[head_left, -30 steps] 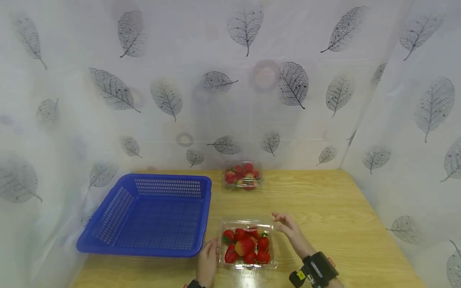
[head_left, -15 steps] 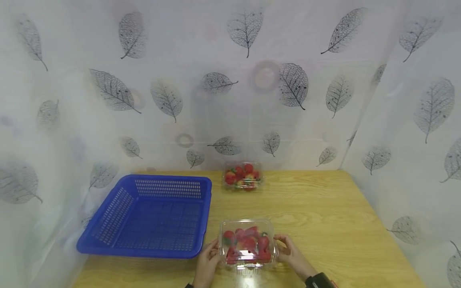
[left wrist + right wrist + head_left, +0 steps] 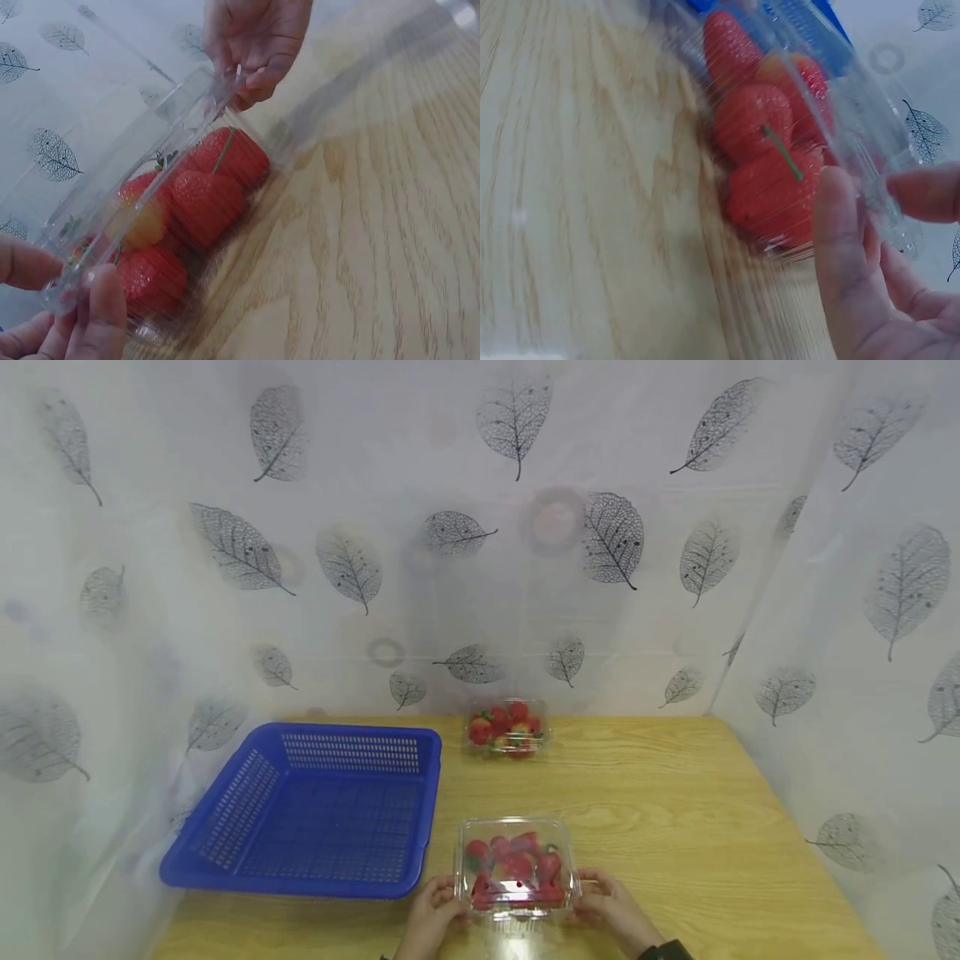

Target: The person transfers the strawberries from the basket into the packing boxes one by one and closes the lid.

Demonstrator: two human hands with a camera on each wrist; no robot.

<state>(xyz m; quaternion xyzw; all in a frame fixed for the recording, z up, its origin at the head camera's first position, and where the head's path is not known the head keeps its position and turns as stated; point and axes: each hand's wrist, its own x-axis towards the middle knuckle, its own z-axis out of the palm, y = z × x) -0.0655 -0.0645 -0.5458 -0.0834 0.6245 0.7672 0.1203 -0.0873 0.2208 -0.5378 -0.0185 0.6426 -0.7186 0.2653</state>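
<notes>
A clear plastic clamshell box (image 3: pixel 513 823) stands on the table near its front, its lid lowered over several red strawberries (image 3: pixel 517 865). My left hand (image 3: pixel 431 912) pinches the rim at the near left corner; in the left wrist view its thumb and fingertips sit on either side of the rim. At the near right corner, my right hand (image 3: pixel 609 908) grips the rim the same way. Through the box wall in the right wrist view, strawberries (image 3: pixel 753 124) show, one with a green stem. Whether the lid is fastened cannot be made out.
A blue plastic basket (image 3: pixel 330 835) with slotted walls stands left of the box. A second clear box of strawberries (image 3: pixel 507 727) sits at the table's back edge. Leaf-printed curtains (image 3: pixel 480 568) enclose the wooden table (image 3: pixel 675 827) at the back and sides.
The lid has come down over the strawberries. My right hand has moved from the box's far right corner to the near right, and both hands have taken hold of the rim.
</notes>
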